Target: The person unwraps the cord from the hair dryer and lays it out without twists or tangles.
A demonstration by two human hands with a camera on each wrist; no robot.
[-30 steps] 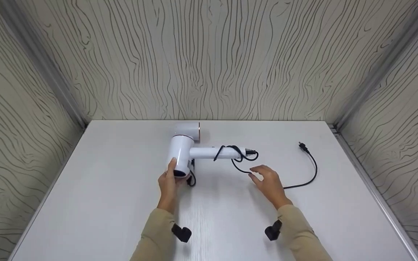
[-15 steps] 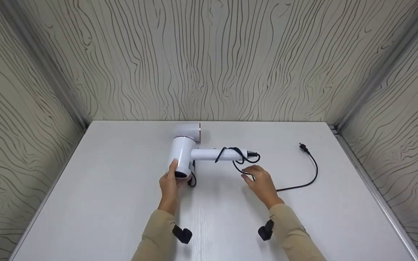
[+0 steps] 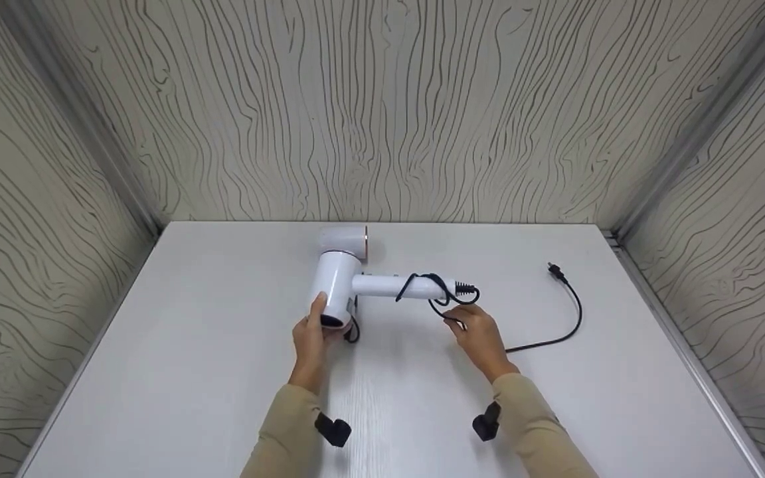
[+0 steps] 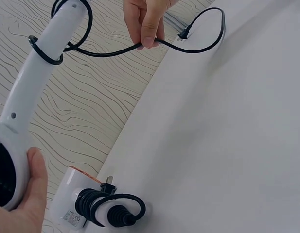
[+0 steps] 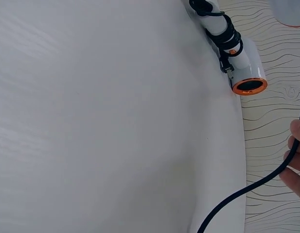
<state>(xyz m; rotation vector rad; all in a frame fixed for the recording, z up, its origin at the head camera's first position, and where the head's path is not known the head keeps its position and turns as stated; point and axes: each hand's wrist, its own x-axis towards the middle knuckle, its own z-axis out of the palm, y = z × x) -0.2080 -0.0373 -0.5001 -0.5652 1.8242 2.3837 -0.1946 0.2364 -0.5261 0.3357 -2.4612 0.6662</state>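
A white hair dryer (image 3: 337,282) is held up by my left hand (image 3: 308,342), which grips the rear of its barrel with the thumb on top. Around the end of its handle (image 4: 35,82) loops a black cord (image 4: 103,54) in loose turns. My right hand (image 3: 481,338) pinches this cord a little below the handle end; in the left wrist view the thumb and fingers (image 4: 149,41) meet on it. From there the cord runs right to a plug (image 3: 556,271) at the table's right side. The left fingers under the barrel are hidden in the head view.
A second white hair dryer (image 3: 346,240) lies at the table's back edge, partly behind the held one. Its own cord (image 5: 227,39) is wound tightly round its handle. Patterned walls (image 3: 382,119) enclose the white table (image 3: 190,372) at the back and sides.
My right hand has moved left along the cord and its fingertips have come together on it. The held hair dryer has shifted slightly right and toward me. The plug has hardly moved.
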